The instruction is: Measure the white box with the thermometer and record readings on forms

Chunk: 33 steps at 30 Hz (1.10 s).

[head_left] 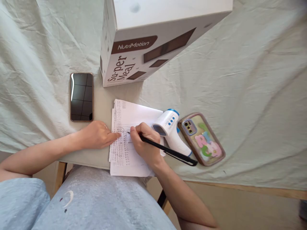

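Note:
My right hand is closed around a black pen, its tip close to the written columns on a stack of papers. The pen's clip end slants toward the lower right. On the left edge of the papers rests my left hand, index finger stretched out to the handwritten marks and the other fingers curled, holding nothing. A small drawn circle shows just above that fingertip. Right beside my right hand lies a white and blue infrared thermometer, partly over the papers' right side.
Behind the papers stands a tall white box marked NutriMotion. A dark-screened phone lies to the left, and a phone in a decorated case sits right of the thermometer. A pale wrinkled cloth covers the table, whose wooden edge runs near me.

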Each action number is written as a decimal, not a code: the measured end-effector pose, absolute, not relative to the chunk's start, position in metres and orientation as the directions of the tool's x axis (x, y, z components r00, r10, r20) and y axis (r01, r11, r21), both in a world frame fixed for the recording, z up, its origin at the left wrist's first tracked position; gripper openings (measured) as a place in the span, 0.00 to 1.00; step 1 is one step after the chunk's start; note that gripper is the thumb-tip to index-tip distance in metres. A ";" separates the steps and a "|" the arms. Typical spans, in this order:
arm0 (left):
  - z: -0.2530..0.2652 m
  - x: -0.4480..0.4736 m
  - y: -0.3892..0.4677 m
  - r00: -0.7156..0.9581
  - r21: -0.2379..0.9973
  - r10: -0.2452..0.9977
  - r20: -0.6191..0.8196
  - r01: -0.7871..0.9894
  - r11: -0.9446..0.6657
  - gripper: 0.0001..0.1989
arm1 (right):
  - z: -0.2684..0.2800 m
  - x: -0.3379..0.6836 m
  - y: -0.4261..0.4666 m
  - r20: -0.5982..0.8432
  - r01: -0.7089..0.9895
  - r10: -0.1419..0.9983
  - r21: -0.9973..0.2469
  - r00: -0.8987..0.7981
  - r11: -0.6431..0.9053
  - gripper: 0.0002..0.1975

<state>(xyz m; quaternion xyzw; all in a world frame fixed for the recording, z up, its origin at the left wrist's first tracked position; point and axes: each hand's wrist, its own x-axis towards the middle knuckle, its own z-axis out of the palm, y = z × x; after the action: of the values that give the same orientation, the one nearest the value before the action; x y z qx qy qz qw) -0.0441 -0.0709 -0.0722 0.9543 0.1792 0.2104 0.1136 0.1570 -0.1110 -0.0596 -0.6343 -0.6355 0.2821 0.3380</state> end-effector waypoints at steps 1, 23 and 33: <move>-0.072 -0.044 -0.071 0.847 0.292 0.389 0.362 0.294 -0.910 0.14 | -0.060 0.158 -0.112 0.068 0.606 0.997 -0.795 0.046 0.026 0.16; -0.071 -0.046 -0.072 0.833 0.259 0.419 0.363 0.341 -0.904 0.14 | -0.062 0.203 -0.150 0.254 0.806 0.927 -0.464 -0.275 0.367 0.21; -0.063 -0.038 -0.073 0.790 0.265 0.443 0.423 0.359 -0.895 0.13 | -0.052 0.243 -0.151 0.326 0.972 0.945 -0.233 0.044 0.035 0.26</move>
<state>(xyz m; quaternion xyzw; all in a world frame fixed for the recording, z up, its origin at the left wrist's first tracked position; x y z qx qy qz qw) -0.0376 -0.0727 -0.0626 0.9422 0.2129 0.2440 0.0856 0.2432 -0.1506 -0.0519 -0.6938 -0.6905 -0.0338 0.2017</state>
